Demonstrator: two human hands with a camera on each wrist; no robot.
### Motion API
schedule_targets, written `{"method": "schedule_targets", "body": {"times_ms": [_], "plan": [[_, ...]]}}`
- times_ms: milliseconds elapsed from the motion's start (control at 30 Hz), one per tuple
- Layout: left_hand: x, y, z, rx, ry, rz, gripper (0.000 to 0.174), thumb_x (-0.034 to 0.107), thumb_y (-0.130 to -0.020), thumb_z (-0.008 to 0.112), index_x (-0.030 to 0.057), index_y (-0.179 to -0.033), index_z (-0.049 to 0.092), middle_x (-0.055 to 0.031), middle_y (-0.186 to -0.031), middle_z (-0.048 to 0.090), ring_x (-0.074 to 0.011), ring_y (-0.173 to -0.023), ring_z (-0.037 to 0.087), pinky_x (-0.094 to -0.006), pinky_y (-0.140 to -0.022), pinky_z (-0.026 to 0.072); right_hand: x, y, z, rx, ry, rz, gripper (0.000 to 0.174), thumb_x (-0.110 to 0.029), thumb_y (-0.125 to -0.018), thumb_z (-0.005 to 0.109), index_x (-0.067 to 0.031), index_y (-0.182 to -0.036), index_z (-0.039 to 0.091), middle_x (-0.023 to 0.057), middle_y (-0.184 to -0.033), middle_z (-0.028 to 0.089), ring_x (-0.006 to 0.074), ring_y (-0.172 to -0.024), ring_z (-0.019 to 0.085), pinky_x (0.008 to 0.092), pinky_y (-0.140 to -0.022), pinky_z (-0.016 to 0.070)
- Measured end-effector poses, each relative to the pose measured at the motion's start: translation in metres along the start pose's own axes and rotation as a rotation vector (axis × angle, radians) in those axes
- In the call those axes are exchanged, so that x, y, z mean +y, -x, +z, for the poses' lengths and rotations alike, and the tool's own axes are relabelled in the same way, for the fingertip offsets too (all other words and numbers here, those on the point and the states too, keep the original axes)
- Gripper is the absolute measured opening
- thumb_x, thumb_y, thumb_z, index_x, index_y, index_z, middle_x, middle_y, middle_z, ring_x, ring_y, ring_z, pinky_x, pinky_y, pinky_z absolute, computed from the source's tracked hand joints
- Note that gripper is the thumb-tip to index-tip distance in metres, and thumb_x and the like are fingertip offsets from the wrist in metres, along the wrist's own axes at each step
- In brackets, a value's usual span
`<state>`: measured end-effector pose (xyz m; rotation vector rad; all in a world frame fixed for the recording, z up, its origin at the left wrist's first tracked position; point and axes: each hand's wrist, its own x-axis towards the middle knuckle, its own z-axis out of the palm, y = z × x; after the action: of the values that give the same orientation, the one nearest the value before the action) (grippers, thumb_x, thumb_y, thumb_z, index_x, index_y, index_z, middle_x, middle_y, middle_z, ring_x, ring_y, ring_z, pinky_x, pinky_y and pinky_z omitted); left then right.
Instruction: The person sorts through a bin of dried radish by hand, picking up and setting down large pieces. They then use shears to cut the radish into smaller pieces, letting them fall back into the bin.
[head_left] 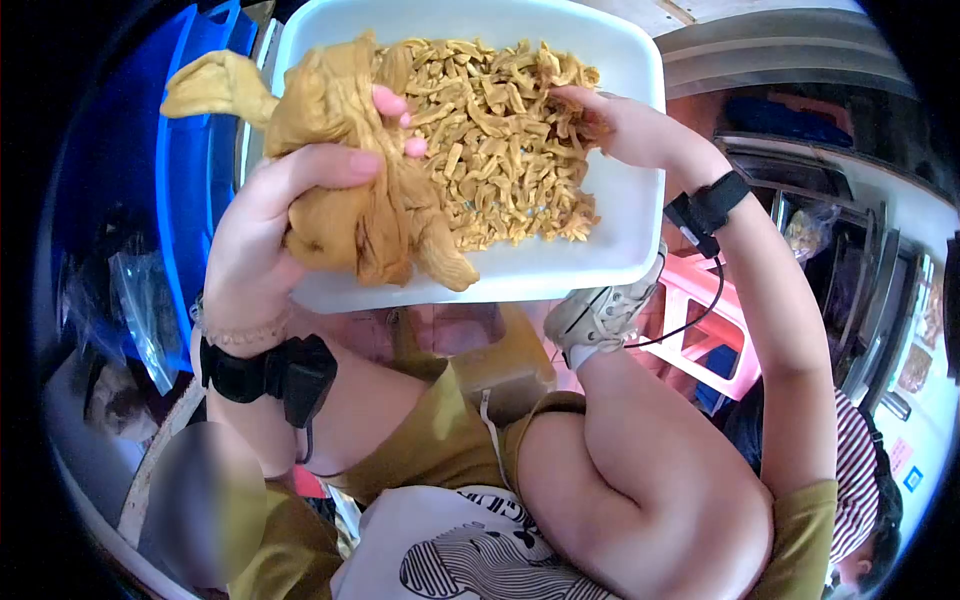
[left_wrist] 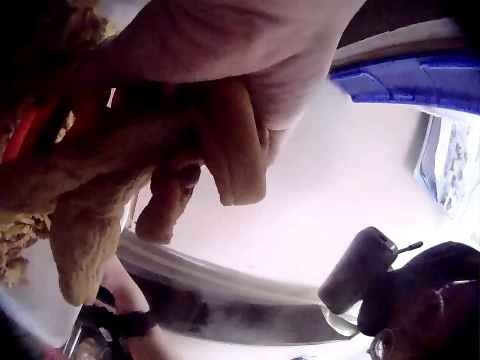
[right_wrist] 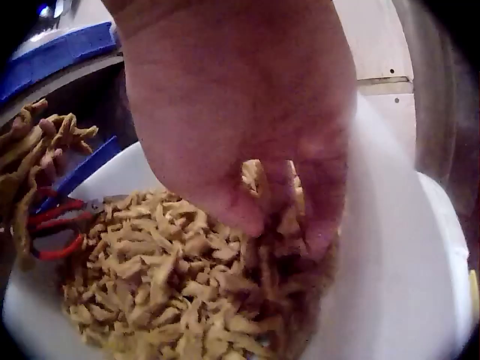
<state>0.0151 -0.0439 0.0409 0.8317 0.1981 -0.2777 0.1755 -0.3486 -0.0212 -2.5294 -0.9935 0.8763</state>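
My left hand (head_left: pixel 270 210) grips a floppy bundle of yellowish-brown, wrinkled food pieces (head_left: pixel 345 230) over the left side of a white plastic basin (head_left: pixel 650 215). Several long ends hang from that bundle, and pink fingertips poke out at its right edge. Inside the basin lies a heap of short cut strips (head_left: pixel 490 150) of the same colour. My right hand (head_left: pixel 645 130) reaches into the right edge of the heap. Its fingertips are sunk among the strips, so I cannot tell whether they hold any. Red-handled scissors (right_wrist: pixel 56 229) show beside the heap in the right wrist view, below the hanging bundle.
Blue plastic crates (head_left: pixel 195 190) stand to the left. Under the basin are my bent legs, a white shoe (head_left: pixel 600 320) and a pink stool (head_left: pixel 705 320). Shelving (head_left: pixel 850 260) lines the right side, and a person in a striped top (head_left: pixel 855 475) is at lower right.
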Motion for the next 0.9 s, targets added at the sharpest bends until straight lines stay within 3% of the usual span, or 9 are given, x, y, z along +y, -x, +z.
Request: {"method": "schedule_targets", "body": {"times_ms": [100, 167, 233, 367, 433, 500, 600, 733, 900], "plan": [[0.005, -0.004, -0.005, -0.008, -0.063, -0.064, 0.039, 0.003, -0.079, 0.057, -0.0001, -0.118, 0.055, -0.0095, -0.110, 0.059, -0.0230, -0.106, 0.059, -0.0360, -0.094, 0.0477, -0.032, -0.014, -0.018, -0.177, 0.340, 0.242, 0.067, 0.003, -0.074, 0.050, -0.0182, -0.137, 0.047, 0.0172, -0.114, 0.061, 0.0341, -0.101, 0.060, 0.0415, -0.082, 0.0501], [0.001, -0.005, -0.005, 0.023, -0.067, -0.058, 0.039, 0.004, -0.080, 0.057, -0.0003, -0.118, 0.054, -0.0094, -0.110, 0.059, -0.0237, -0.107, 0.059, -0.0364, -0.094, 0.0476, -0.044, -0.027, -0.013, -0.167, 0.492, 0.200, 0.065, -0.001, -0.073, 0.054, -0.0187, -0.136, 0.049, 0.0159, -0.111, 0.061, 0.0324, -0.103, 0.059, 0.0430, -0.082, 0.0494], [-0.003, -0.007, -0.011, 0.030, -0.040, -0.082, 0.039, 0.004, -0.080, 0.057, -0.0002, -0.119, 0.054, -0.0094, -0.110, 0.059, -0.0237, -0.107, 0.059, -0.0364, -0.094, 0.0476, -0.053, -0.038, 0.001, -0.037, 0.306, -0.141, 0.072, -0.004, -0.072, 0.056, -0.0236, -0.140, 0.044, 0.0184, -0.117, 0.056, 0.0364, -0.111, 0.054, 0.0445, -0.090, 0.0480], [-0.005, -0.008, -0.008, 0.068, 0.006, -0.103, 0.039, 0.005, -0.081, 0.058, 0.0002, -0.120, 0.054, -0.0096, -0.108, 0.060, -0.0235, -0.108, 0.059, -0.0361, -0.094, 0.0477, -0.076, -0.015, 0.063, -0.079, 0.249, -0.003, 0.082, -0.011, -0.073, 0.060, -0.0335, -0.146, 0.031, 0.0240, -0.152, 0.016, 0.0550, -0.136, 0.016, 0.0537, -0.108, 0.0332], [-0.005, -0.007, -0.009, 0.069, 0.007, -0.111, 0.039, 0.005, -0.081, 0.057, 0.0004, -0.120, 0.054, -0.0099, -0.108, 0.060, -0.0233, -0.108, 0.059, -0.0360, -0.094, 0.0476, -0.082, -0.003, 0.048, -0.255, 0.116, 0.081, 0.078, -0.013, -0.074, 0.059, -0.0331, -0.145, 0.033, 0.0241, -0.155, 0.010, 0.0537, -0.139, 0.010, 0.0537, -0.111, 0.0292], [-0.005, -0.006, -0.011, 0.069, 0.005, -0.112, 0.038, 0.004, -0.081, 0.057, 0.0005, -0.119, 0.054, -0.0102, -0.107, 0.060, -0.0231, -0.107, 0.059, -0.0358, -0.094, 0.0476, -0.080, 0.010, 0.044, -0.603, 0.387, 0.134, 0.069, -0.026, -0.078, 0.058, -0.0282, -0.143, 0.039, 0.0227, -0.156, 0.010, 0.0505, -0.139, 0.018, 0.0533, -0.109, 0.0313], [-0.003, -0.006, -0.012, 0.050, 0.039, -0.098, 0.038, 0.004, -0.081, 0.057, 0.0008, -0.119, 0.054, -0.0105, -0.107, 0.059, -0.0228, -0.106, 0.059, -0.0357, -0.093, 0.0477, -0.078, 0.027, 0.047, -0.682, 0.298, 0.248, 0.058, -0.028, -0.085, 0.053, -0.0257, -0.142, 0.041, 0.0210, -0.150, 0.028, 0.0496, -0.132, 0.032, 0.0483, -0.105, 0.0366], [0.000, -0.005, -0.014, 0.074, 0.040, -0.083, 0.038, 0.003, -0.081, 0.056, 0.0011, -0.119, 0.053, -0.0102, -0.106, 0.059, -0.0230, -0.105, 0.059, -0.0361, -0.093, 0.0478, -0.059, 0.034, 0.030, -0.709, 0.153, 0.103, 0.044, -0.029, -0.086, 0.052, -0.0194, -0.128, 0.059, 0.0185, -0.120, 0.061, 0.0302, -0.117, 0.054, 0.0403, -0.094, 0.0447], [0.007, -0.004, -0.013, 0.097, 0.071, -0.073, 0.038, 0.002, -0.080, 0.056, 0.0011, -0.118, 0.053, -0.0121, -0.106, 0.059, -0.0233, -0.105, 0.059, -0.0370, -0.094, 0.0472, -0.071, 0.030, -0.008, -0.591, 0.263, 0.143, 0.032, -0.020, -0.083, 0.054, -0.0131, -0.110, 0.069, 0.0177, -0.099, 0.068, 0.0338, -0.092, 0.065, 0.0398, -0.084, 0.0501]]}}
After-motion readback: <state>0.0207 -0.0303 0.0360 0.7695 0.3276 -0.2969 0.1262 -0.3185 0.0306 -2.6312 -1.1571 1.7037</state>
